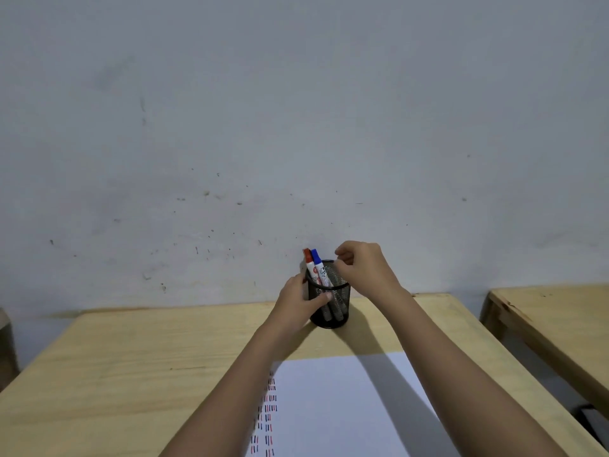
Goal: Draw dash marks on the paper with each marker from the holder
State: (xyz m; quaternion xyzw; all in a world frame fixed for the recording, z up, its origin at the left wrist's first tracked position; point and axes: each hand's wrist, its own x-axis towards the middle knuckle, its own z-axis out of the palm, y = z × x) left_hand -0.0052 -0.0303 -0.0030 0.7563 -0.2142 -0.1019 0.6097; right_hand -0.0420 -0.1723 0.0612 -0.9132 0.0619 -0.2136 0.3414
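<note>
Nearest the camera, in front of the mesh holder (329,303), lies the paper (346,407) with red and blue dashes. The left hand (298,303) wraps the holder's side; the right hand (364,265) hovers at its rim, fingers curled, apparently empty. Inside the holder stand a red marker (309,263) and a blue marker (318,266).

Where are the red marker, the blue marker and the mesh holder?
red marker (307,255): head view, on its red cap.
blue marker (316,257): head view, on its blue cap.
mesh holder (339,303): head view, on its black mesh wall.

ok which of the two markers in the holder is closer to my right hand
The blue-capped marker. It stands right of the red-capped marker in the mesh holder, nearer the right hand.
</note>
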